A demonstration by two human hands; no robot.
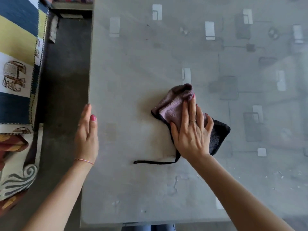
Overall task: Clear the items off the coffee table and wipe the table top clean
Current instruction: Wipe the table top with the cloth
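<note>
Terry cloth (pixel 173 110) pressed flat under right hand (pixel 191 130), fingers straight. Left hand (pixel 86 130) resting open at table (pixel 133 64) edge (bracing). Could snag the trailing strap (pixel 153 162).

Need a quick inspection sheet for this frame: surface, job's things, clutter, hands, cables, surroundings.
Surface: grey patterned table top, faint marks and small white flecks near the right front.
Job's things: purple and black cloth lying on the table, its black strap trailing to the left.
Clutter: nothing seen on the table besides the cloth.
Hands: right hand presses flat on the cloth, fingers straight; left hand open, at the table's left edge.
Cables: nothing seen.
Surroundings: dark floor left of the table; patchwork fabric with elephant prints at far left.
</note>
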